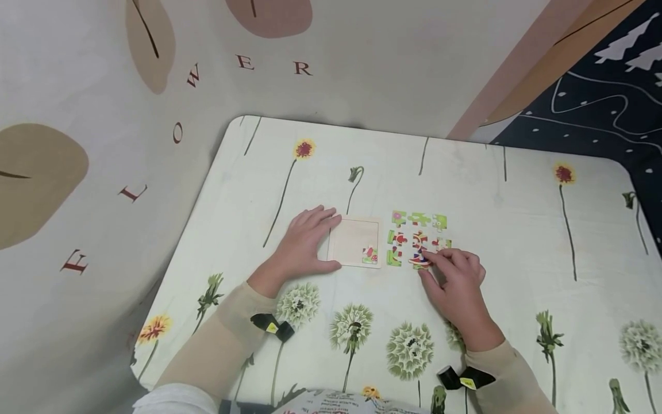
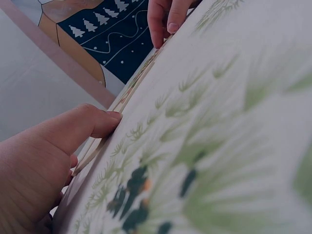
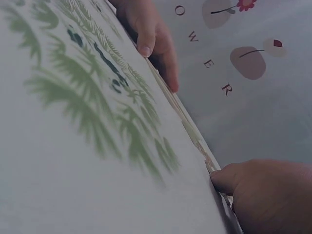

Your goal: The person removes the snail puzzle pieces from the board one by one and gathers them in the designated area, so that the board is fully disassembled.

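A square wooden puzzle board [image 1: 349, 238] lies flat on the table, with one printed puzzle piece [image 1: 369, 255] in its lower right corner. My left hand [image 1: 306, 244] holds the board by its left side, thumb at the near edge and fingers at the far edge. Just right of the board, several loose puzzle pieces [image 1: 420, 219] lie in rough rows, green with red and white parts. Over the near row, my right hand [image 1: 457, 284] pinches a puzzle piece [image 1: 418, 260] between thumb and index finger. The right fingers partly hide that piece and its neighbours.
The table [image 1: 465, 201] has a white cloth printed with flowers and dandelions. Behind and to the left rises a pale wall [image 1: 393, 69] with printed letters. A dark panel with white trees [image 1: 584, 109] stands at the back right. Black straps [image 1: 272, 328] sit on both wrists.
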Available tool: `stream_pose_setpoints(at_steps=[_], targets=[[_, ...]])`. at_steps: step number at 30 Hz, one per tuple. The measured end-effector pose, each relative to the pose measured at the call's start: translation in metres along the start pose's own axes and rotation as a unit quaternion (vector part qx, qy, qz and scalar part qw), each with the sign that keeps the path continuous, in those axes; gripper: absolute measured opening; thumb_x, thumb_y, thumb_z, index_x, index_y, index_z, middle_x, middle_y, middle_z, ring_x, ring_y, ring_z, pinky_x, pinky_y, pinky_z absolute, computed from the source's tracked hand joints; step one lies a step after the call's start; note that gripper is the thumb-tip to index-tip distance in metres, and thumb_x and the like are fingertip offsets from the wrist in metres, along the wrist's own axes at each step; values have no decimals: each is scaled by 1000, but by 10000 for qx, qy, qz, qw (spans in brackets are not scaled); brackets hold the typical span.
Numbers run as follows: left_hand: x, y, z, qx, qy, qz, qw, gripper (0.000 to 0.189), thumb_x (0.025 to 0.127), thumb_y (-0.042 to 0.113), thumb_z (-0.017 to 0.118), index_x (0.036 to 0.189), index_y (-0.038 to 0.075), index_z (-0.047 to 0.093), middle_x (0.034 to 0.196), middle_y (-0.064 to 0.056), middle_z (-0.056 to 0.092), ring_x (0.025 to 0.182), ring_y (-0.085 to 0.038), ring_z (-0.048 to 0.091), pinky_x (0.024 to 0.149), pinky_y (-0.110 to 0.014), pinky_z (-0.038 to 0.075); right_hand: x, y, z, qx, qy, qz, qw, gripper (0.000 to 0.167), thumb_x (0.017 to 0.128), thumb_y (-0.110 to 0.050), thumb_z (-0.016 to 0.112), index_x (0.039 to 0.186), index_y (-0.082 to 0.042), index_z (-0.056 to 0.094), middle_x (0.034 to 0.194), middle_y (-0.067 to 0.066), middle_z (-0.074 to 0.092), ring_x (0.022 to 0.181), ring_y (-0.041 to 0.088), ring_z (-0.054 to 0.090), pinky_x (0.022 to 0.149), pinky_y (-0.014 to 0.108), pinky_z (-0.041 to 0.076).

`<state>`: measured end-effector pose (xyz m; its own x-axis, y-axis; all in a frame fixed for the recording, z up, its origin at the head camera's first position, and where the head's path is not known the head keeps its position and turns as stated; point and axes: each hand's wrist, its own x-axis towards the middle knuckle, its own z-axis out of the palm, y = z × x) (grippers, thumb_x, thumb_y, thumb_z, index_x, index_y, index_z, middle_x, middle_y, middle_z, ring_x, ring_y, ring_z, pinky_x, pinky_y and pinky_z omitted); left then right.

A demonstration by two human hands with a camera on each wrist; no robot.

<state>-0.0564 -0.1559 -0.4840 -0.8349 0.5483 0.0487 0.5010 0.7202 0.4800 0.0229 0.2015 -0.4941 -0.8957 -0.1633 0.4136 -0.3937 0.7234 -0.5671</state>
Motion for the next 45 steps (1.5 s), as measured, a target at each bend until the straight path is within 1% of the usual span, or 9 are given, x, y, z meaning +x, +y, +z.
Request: stream_pose_setpoints(at_steps=[12,21,23,26,29,32,37,42,45], targets=[[-1,0,-4,64,45,1,10000,103,79,54,87,163,10,46,169,-10,39,160,-36,24,129,-59,15,3,-2,0,119,36,2,9999,32,86,-5,85,118,-4,80,114,20,66,107,49,46,94,74,24],[-1,0,-4,26,92,-27,10000,102,80,54,86,163,10,46,170,-10,38,160,-35,23,129,-58,13,9,-8,3,70,-30,-288,9996,30,87,-12,84,116,-6,80,116,18,67,110,48,47,92,70,26],[-2,0,-4,14,103,-35,9999,102,80,54,86,163,10,46,170,-10,38,160,-35,23,129,-58,13,11,-11,5,81,-131,-347,9993,29,87,-14,84,115,-7,80,116,17,67,111,48,47,92,70,26],[-2,1,-5,12,80,-64,9999,102,80,53,86,163,10,45,170,-10,38,160,-35,23,129,-57,13,15,-18,10,81,-385,-418,9984,29,88,-17,84,116,-9,81,117,16,67,114,46,47,94,69,26],[-2,1,-5,25,49,-76,10000,102,80,54,86,163,10,45,170,-10,38,160,-35,23,129,-58,13,19,-26,15,80,-682,-427,9967,32,89,-20,85,119,-11,80,119,13,66,117,44,47,97,68,26],[-1,1,-5,32,19,-78,10000,102,80,53,86,163,10,45,170,-10,38,160,-35,23,130,-57,12,24,-33,21,1,-920,-390,9950,35,90,-23,85,123,-14,79,124,11,65,122,43,46,101,67,26],[-2,0,-4,80,6,-91,9999,102,80,53,86,163,11,45,169,-9,38,160,-34,23,130,-57,13,33,-44,32,-109,-1111,-373,9930,36,93,-29,82,126,-16,77,130,13,63,125,43,44,104,67,25],[-2,1,-2,16,45,-52,10000,102,79,54,86,163,11,46,169,-9,39,160,-34,24,129,-58,13,41,-51,41,-205,-1224,-492,9910,37,94,-31,81,127,-16,77,129,12,61,122,40,45,100,65,28],[-2,2,-2,-21,46,-33,10000,102,79,54,86,163,11,45,169,-9,38,160,-34,23,129,-58,13,44,-54,45,-292,-1354,-449,9893,40,94,-31,81,131,-16,75,128,10,60,120,39,44,97,62,30]])
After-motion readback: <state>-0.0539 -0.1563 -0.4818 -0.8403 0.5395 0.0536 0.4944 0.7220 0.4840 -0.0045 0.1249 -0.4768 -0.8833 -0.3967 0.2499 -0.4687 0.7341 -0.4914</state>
